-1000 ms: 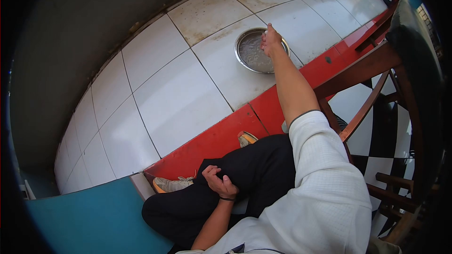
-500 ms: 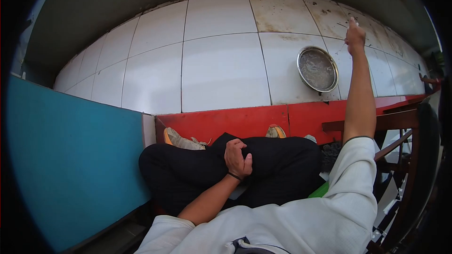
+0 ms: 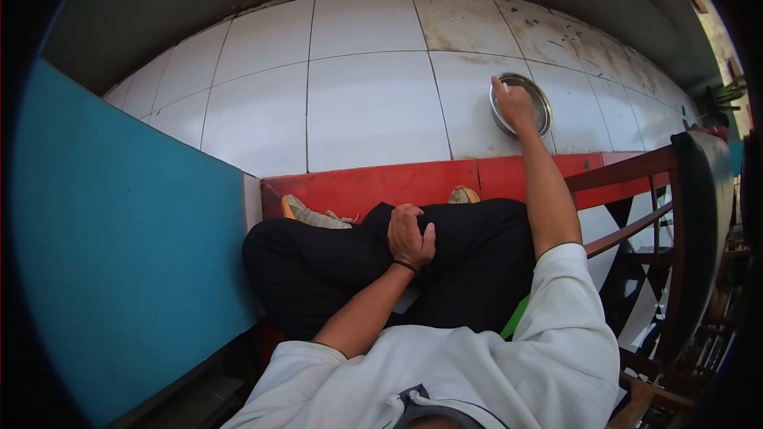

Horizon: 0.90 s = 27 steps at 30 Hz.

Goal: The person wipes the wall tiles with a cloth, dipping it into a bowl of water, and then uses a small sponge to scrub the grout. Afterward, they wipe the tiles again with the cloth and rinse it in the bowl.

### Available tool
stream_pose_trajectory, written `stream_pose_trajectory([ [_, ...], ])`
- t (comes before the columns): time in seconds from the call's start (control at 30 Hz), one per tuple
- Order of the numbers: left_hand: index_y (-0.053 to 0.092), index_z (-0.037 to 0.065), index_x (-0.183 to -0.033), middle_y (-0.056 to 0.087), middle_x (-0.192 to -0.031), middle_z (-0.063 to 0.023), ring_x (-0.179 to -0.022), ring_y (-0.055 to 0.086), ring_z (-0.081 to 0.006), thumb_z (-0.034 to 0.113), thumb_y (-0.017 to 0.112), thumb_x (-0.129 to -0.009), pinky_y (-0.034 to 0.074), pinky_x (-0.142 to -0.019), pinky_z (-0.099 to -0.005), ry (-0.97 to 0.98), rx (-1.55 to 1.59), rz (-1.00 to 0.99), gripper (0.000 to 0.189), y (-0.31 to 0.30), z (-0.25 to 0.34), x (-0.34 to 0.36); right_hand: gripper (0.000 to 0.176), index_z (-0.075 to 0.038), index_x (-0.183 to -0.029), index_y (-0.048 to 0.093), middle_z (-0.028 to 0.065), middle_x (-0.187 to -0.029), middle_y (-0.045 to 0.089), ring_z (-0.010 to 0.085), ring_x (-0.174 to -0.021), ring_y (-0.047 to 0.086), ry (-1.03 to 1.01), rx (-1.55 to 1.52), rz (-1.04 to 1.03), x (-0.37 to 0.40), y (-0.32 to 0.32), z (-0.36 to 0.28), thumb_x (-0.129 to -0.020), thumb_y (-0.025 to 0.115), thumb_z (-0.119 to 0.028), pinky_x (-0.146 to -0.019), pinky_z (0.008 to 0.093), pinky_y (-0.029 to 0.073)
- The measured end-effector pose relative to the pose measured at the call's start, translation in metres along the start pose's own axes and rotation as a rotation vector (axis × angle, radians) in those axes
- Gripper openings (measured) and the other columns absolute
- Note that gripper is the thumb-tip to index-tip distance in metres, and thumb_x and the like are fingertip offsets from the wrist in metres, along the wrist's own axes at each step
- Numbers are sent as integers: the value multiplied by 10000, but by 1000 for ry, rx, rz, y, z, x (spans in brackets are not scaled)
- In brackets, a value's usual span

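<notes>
My right hand (image 3: 515, 105) is above the round metal bowl (image 3: 544, 111), covering part of it. Its fingers are closed, and a small whitish bit shows near the fingertips, too small to name. Greyish liquid seems to fill the bowl, which stands on the white tiles (image 3: 377, 111). My left hand (image 3: 412, 236) lies on my dark trousers (image 3: 334, 262) with its fingers extended and nothing in it. A dark band circles that wrist.
Brown stains and dark bits mark the tiles (image 3: 548, 36) at the far right. A red tiled edge (image 3: 397, 183) runs before my shoes (image 3: 314, 213). On the left stands a blue-green panel (image 3: 135, 246). To the right is a wooden chair (image 3: 628, 171).
My right hand has moved left and nearer, from the stained tiles to above the bowl. My left hand stays on my lap. The view has shifted slightly.
</notes>
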<state>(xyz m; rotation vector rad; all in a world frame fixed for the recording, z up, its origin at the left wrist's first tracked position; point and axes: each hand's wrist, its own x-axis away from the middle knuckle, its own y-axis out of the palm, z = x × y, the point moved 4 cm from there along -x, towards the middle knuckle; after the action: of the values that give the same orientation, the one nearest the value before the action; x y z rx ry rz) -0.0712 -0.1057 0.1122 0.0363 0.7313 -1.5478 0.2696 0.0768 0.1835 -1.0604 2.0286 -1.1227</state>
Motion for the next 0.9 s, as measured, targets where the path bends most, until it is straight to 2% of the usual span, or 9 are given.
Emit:
stream_pose_trajectory([
  [0.07, 537, 33, -1056, 545, -1029, -181, -922, 570, -376, 203, 651, -827, 473, -823, -467, -60, 28, -22, 307, 2, -4, -3, 871, 55, -698, 643, 164, -656, 611, 284, -622, 600, 123, -395, -185, 13, -10, -40, -865, 537, -793, -634, 434, 488],
  [0.13, 540, 41, -1095, 552, -1025, -151, -918, 571, -321, 257, 629, -905, 474, -824, -433, -283, 150, -74, 301, 3, -10, -5, 695, -55, -962, 641, -13, -713, 515, 83, -591, 448, 193, -853, -462, 55, -8, -89, -866, 610, -743, -493, 253, 358],
  [0.33, 499, 25, -1319, 467, -1353, -120, -1082, 522, -230, 614, 464, -1010, 463, -939, -376, -945, 903, -68, 666, -19, -45, -56, 714, -21, -1032, 635, 88, -865, 636, 157, -682, 549, 262, -1229, -574, 155, 81, -133, -987, 411, -698, -668, 309, 486],
  [0.43, 538, 78, -1279, 494, -1314, -96, -1079, 508, -218, 629, 521, -987, 475, -894, -374, -1000, 1222, -72, 624, -26, -35, -92, 970, 68, -1485, 414, 313, -1483, 468, 387, -1417, 421, 13, -1018, -790, 216, 43, -166, -976, 295, -749, -1236, 437, 161],
  [0.5, 572, 116, -1154, 553, -1213, -69, -1042, 519, -208, 625, 544, -979, 482, -849, -367, -999, 1271, -52, 539, -33, -48, -106, 881, 67, -1439, 475, 316, -1403, 543, 418, -1338, 509, -63, -544, -288, 233, 40, -155, -980, 405, -682, -1183, 458, 299],
  [0.6, 515, 170, -805, 619, -958, -22, -920, 559, -199, 598, 555, -984, 480, -752, -341, -1026, 1119, -19, 465, -41, -80, -110, 778, 38, -1361, 566, 294, -1225, 662, 416, -1136, 654, -41, -306, -443, 238, -32, -126, -969, 512, -632, -1005, 430, 487],
  [0.77, 550, 166, -865, 640, -939, -32, -798, 605, -166, 525, 531, -1012, 469, -624, -277, -988, 883, -175, 388, -75, -99, -100, 599, 95, -1068, 685, 175, -862, 724, 257, -762, 685, -202, -61, -277, 230, -211, -138, -1022, 555, -488, -721, 351, 524],
  [0.83, 561, 153, -900, 649, -929, -33, -773, 614, -144, 504, 529, -1015, 467, -612, -264, -1016, 799, -160, 370, -86, -108, -92, 716, 69, -887, 747, 194, -870, 742, 282, -879, 724, -447, -425, -39, 233, -256, -128, -1040, 455, -566, -868, 349, 535],
  [0.9, 579, 115, -1037, 668, -953, -39, -766, 624, -122, 472, 532, -1019, 475, -624, -257, -932, 791, -152, 361, -92, -87, -88, 711, 18, -1123, 671, 191, -1016, 732, 313, -1011, 706, -893, -889, -184, 227, -275, -127, -1044, 349, -610, -912, 441, 538],
])
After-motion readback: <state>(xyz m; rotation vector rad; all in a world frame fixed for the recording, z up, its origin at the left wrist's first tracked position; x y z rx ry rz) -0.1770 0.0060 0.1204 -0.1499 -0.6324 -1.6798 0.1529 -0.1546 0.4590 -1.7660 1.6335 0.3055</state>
